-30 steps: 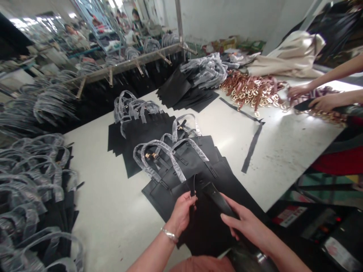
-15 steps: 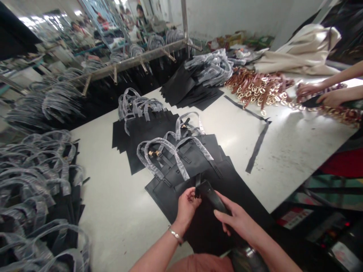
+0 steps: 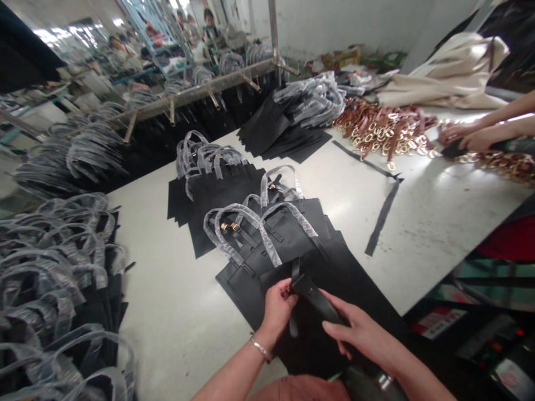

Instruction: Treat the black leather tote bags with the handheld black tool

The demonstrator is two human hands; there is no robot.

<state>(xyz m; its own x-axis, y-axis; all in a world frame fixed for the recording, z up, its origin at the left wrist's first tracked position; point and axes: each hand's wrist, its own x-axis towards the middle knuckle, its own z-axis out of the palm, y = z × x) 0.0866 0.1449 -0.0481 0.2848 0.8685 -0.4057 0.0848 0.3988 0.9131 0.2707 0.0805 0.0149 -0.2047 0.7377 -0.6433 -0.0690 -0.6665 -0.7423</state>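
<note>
My left hand, with a bracelet at its wrist, pinches a narrow black strap over the nearest black bag panel. The strap's loose end hangs below the fingers. In my right hand is a black hand-held tool, its wide front end close to my left fingertips and the strap. Its exact kind is unclear, and its lower body is partly hidden by my wrist. Just beyond lie stacked black tote bags, with plastic-wrapped handles and gold-coloured buckles.
More black bags overlap farther along the white table. Wrapped handles crowd the left side. Brown straps with gold rings lie at the back right, near a co-worker's hands. A black strip crosses the tabletop.
The tool's front end has moved slightly down and right, still beside my left fingers. The strap's loose end now shows below my left hand. The co-worker's hands have shifted slightly.
</note>
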